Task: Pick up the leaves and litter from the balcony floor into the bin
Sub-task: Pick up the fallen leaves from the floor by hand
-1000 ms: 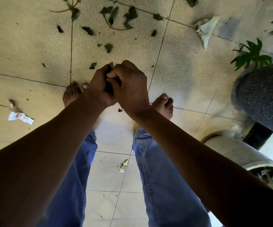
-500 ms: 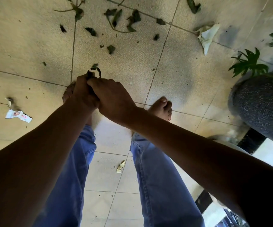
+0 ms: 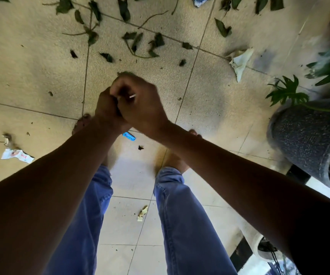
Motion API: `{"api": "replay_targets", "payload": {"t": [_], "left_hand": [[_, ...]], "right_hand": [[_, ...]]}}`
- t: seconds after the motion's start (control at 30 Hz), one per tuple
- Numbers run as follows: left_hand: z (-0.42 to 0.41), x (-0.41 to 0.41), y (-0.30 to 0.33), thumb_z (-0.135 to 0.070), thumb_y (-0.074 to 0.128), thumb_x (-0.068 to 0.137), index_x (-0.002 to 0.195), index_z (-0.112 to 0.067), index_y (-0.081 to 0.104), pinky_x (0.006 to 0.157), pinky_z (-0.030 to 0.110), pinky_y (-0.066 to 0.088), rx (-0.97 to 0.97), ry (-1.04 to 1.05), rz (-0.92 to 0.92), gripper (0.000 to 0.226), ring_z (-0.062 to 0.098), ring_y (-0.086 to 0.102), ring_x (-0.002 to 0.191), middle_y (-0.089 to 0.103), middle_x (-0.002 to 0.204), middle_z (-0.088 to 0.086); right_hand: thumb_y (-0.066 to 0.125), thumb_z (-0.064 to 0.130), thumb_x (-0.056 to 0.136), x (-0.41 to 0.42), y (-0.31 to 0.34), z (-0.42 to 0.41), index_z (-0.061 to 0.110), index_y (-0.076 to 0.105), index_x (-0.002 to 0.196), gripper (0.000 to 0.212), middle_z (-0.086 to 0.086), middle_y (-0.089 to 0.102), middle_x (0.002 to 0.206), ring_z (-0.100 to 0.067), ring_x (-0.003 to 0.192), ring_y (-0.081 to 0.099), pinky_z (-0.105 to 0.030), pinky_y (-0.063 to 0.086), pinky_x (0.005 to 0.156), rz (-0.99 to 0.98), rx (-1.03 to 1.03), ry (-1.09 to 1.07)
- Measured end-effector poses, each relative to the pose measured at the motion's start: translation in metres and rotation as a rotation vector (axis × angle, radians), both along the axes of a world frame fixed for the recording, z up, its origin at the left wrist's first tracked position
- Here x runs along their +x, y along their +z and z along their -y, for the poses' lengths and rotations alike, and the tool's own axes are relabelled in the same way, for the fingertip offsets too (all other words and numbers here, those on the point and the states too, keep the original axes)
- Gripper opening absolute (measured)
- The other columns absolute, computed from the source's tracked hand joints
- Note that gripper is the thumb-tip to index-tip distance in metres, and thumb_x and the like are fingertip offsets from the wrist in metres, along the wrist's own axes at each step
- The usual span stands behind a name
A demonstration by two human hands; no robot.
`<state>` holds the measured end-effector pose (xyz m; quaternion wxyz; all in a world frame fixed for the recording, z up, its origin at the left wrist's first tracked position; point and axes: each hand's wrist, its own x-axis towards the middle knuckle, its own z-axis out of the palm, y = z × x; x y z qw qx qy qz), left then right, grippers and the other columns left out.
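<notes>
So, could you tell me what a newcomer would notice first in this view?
Probably the two hands pressed together mid-frame, the left hand and right hand both curled around gathered bits. Beyond them, dark leaves lie scattered over the tiled floor, and a grey planter stands at the right.

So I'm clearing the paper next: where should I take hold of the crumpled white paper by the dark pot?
Pinch the crumpled white paper at its raised, folded upper end, coming from above on the open-floor side. Its narrow tail lies flat, and the dark pot with its plant crowds the right.
</notes>
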<state>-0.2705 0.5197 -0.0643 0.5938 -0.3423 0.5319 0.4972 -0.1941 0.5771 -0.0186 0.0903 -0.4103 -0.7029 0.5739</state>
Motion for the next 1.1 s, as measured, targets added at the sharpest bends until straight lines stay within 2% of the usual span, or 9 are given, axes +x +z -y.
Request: {"api": "replay_targets", "payload": {"t": [0.07,0.13,0.3,0.4,0.47,0.63,0.8,0.93,1.1], "left_hand": [[-0.003,-0.003,-0.01,-0.022,0.042,0.093,0.065,-0.019,0.046,0.042,0.019,0.036,-0.047,0.096,0.097,0.028,0.01,0.041,0.043,0.046,0.055,-0.003],[-0.001,-0.009,-0.015,-0.026,0.045,0.094,0.06,-0.02,0.042,0.038,0.018,0.03,-0.124,0.123,0.121,0.035,0.008,0.031,0.036,0.039,0.047,-0.006],[0.007,-0.023,-0.015,-0.027,0.045,0.1,0.064,-0.022,0.045,0.035,0.017,0.027,-0.043,0.149,0.155,0.036,0.005,0.032,0.036,0.04,0.049,-0.008],[0.013,-0.03,-0.016,-0.028,0.045,0.101,0.056,-0.02,0.05,0.035,0.016,0.026,-0.027,0.102,0.158,0.045,0.004,0.033,0.035,0.041,0.049,-0.009],[0.016,-0.032,-0.018,-0.029,0.045,0.101,0.048,-0.02,0.051,0.034,0.015,0.026,-0.013,0.075,0.177,0.054,0.004,0.033,0.034,0.042,0.047,-0.009],[0.02,-0.032,-0.019,-0.029,0.047,0.1,0.043,-0.018,0.05,0.034,0.016,0.025,-0.018,0.105,0.229,0.058,0.003,0.032,0.033,0.042,0.048,-0.009],[0.019,-0.035,-0.023,-0.029,0.048,0.1,0.045,-0.02,0.051,0.035,0.016,0.024,-0.001,0.127,0.236,0.055,0.003,0.033,0.033,0.043,0.049,-0.009],[0.021,-0.041,-0.023,-0.029,0.049,0.099,0.059,-0.021,0.049,0.035,0.016,0.025,-0.022,0.152,0.224,0.04,0.004,0.033,0.034,0.043,0.051,-0.008],[0.029,-0.05,-0.023,-0.03,0.049,0.099,0.071,-0.024,0.046,0.034,0.016,0.026,-0.027,0.142,0.21,0.029,0.004,0.034,0.034,0.042,0.053,-0.008]], "right_hand": [[0.056,-0.014,0.072,0.011,-0.015,-0.021,0.006,0.066,0.084,0.025,0.0,0.068,0.081,-0.014,0.076,0.066,-0.039,0.057,0.071,0.013,-0.001,-0.2],[0.06,-0.01,0.073,0.028,-0.041,-0.051,0.008,0.067,0.097,0.031,0.0,0.068,0.093,-0.012,0.083,0.064,-0.034,0.057,0.073,0.209,0.205,-0.268],[0.076,0.017,0.08,0.069,-0.108,-0.121,0.018,0.048,0.143,0.069,-0.013,0.047,0.137,-0.027,0.12,0.049,-0.022,0.04,0.088,0.714,0.461,-0.008],[0.077,0.019,0.08,0.078,-0.123,-0.141,0.02,0.05,0.141,0.067,-0.013,0.045,0.135,-0.024,0.116,0.053,-0.021,0.044,0.093,0.672,0.486,0.122],[0.068,0.009,0.085,0.077,-0.122,-0.147,0.015,0.058,0.128,0.045,-0.015,0.049,0.129,-0.024,0.106,0.06,-0.023,0.051,0.09,0.594,0.507,0.165],[0.06,-0.002,0.086,0.072,-0.117,-0.152,0.005,0.066,0.106,0.022,-0.018,0.056,0.119,-0.027,0.1,0.062,-0.012,0.034,0.079,0.604,0.506,0.307],[0.063,0.014,0.085,0.059,-0.118,-0.148,0.015,0.07,0.094,0.011,-0.008,0.068,0.102,-0.024,0.093,0.064,-0.029,0.045,0.076,0.606,0.492,0.237],[0.066,0.019,0.083,0.03,-0.12,-0.142,0.025,0.071,0.089,0.01,0.008,0.071,0.094,-0.008,0.086,0.064,-0.028,0.052,0.076,0.529,0.438,0.025],[0.069,0.011,0.081,-0.007,-0.126,-0.13,0.019,0.066,0.106,0.027,-0.005,0.06,0.11,-0.016,0.093,0.061,-0.033,0.055,0.081,0.49,0.361,0.007]]}}
